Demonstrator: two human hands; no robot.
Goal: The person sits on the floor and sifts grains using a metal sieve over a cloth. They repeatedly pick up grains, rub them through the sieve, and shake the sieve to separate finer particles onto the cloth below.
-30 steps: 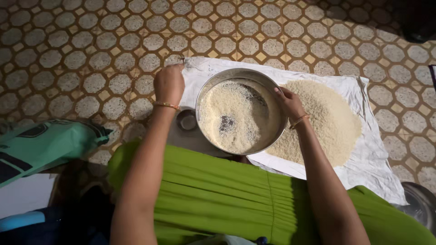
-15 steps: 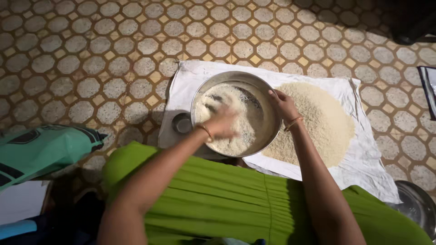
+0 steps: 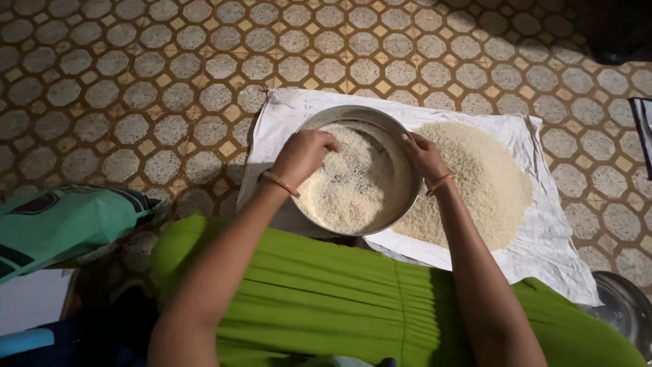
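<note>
A green bag [image 3: 64, 221] lies at far left. The left hand [image 3: 302, 155], fingers curled together, dips into rice [image 3: 350, 187] inside the steel sieve [image 3: 401, 146] on the white cloth [image 3: 285, 112]. The right hand [image 3: 424, 156] grips the sieve's rim, beside a rice heap [image 3: 475, 180].

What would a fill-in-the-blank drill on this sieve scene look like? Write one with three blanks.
1. The left hand reaches into the round metal ____.
2. The right hand grips the sieve's ____.
3. The loose heap of grain lies on a white ____.

Missing words: sieve; rim; cloth
</note>
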